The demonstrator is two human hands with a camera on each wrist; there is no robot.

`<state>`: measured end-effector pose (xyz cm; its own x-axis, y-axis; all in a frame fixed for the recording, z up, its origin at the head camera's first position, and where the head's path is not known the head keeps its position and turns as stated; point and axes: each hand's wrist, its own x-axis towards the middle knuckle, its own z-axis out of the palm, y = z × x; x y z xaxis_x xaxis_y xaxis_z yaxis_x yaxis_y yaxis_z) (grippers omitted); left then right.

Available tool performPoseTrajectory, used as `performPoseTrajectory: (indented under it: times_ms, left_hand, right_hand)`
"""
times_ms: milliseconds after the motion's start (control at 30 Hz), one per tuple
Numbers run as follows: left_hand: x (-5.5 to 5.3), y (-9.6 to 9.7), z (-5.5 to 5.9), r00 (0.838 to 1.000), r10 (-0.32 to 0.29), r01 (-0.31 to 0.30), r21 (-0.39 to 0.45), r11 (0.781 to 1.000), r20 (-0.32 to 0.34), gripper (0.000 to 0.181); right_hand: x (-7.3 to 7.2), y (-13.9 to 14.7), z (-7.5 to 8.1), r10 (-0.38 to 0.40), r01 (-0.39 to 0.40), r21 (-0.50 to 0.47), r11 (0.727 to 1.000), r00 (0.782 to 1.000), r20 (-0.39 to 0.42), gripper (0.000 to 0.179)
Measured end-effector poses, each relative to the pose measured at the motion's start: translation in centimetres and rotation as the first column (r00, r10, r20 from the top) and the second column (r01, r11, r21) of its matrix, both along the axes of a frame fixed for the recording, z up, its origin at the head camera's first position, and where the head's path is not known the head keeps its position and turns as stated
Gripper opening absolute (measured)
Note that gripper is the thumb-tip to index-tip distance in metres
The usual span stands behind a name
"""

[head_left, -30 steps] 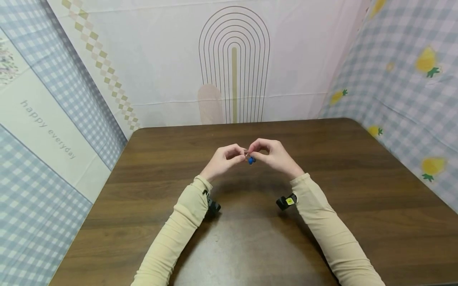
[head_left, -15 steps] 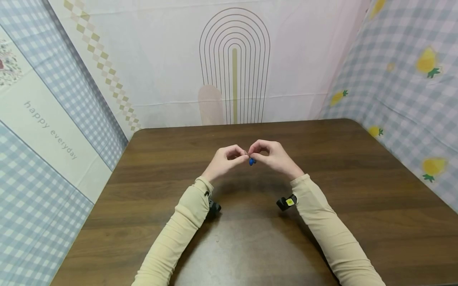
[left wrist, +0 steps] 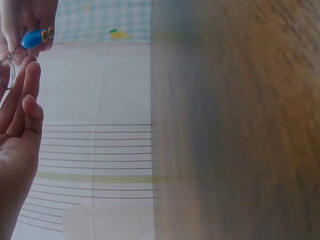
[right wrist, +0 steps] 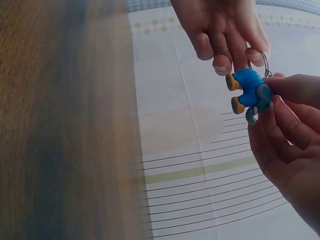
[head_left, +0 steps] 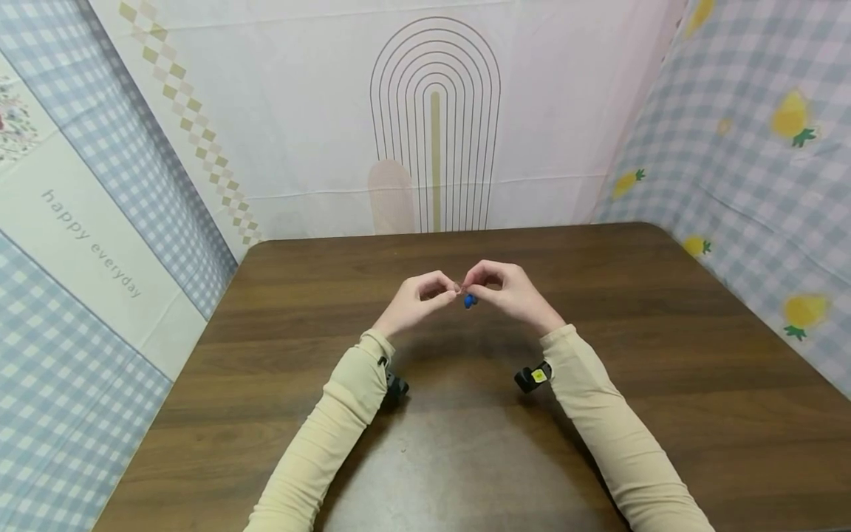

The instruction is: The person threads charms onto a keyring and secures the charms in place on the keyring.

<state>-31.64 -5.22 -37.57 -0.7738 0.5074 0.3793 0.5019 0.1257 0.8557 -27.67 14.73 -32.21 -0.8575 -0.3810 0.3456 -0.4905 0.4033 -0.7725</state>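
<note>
A small keychain hangs between my two hands over the table, its blue figurine (head_left: 470, 301) dangling just below the fingertips. In the right wrist view the blue figure (right wrist: 248, 82) shows orange feet and a grey-blue head. My left hand (head_left: 407, 304) pinches the metal split ring (left wrist: 13, 75) between thumb and forefinger. With thumb and forefinger, my right hand (head_left: 513, 297) pinches the keychain where the ring's link meets the figurine. The fingertips of both hands are very close together, and they partly hide the ring and link in the head view.
The brown wooden table (head_left: 425, 473) spreads beneath both forearms. Behind it hangs a white cloth (head_left: 299, 111) with arch lines; checked cloths (head_left: 744, 192) stand at the sides. A black camera (head_left: 530, 378) sits on the right wrist and another camera (head_left: 397, 387) on the left.
The fingertips drew closer together, then parted slightly, and a bit of the ring shows between them again. The figurine has shifted slightly right and down. Both hands keep their pinch.
</note>
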Motion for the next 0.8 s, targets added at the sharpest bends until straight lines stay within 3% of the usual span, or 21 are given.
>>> performPoseTrajectory:
  times_ms: [133, 267, 400, 667, 800]
  left_hand:
    - [0.2, 0.2, -0.1, 0.999, 0.042, -0.042, -0.007, 0.999, 0.035, 0.015]
    - [0.2, 0.3, 0.0, 0.998, 0.061, -0.061, -0.028, 0.998, 0.01, 0.012]
    - [0.1, 0.2, 0.1, 0.999, 0.034, -0.035, -0.029, 0.999, -0.016, 0.012]
    - [-0.2, -0.1, 0.1, 0.999, -0.04, 0.04, 0.018, 0.999, 0.003, 0.012]
    - [-0.2, -0.1, 0.1, 1.0, -0.027, 0.026, 0.034, 0.999, 0.013, 0.012]
  right_hand:
    - [0.0, 0.0, -0.1, 0.017, -0.017, -0.008, 1.0, 1.0, 0.012, 0.008]
    - [-0.1, 0.0, -0.1, 0.022, -0.022, -0.014, 1.0, 1.0, 0.002, 0.008]
    - [-0.1, 0.0, 0.0, 0.015, -0.016, -0.005, 1.0, 1.0, -0.008, 0.008]
    - [-2.5, 1.0, -2.6, 0.024, -0.024, -0.023, 0.999, 1.0, -0.018, 0.006]
    - [-2.6, 1.1, -2.7, 0.069, -0.068, -0.026, 0.997, 0.997, 0.019, 0.007]
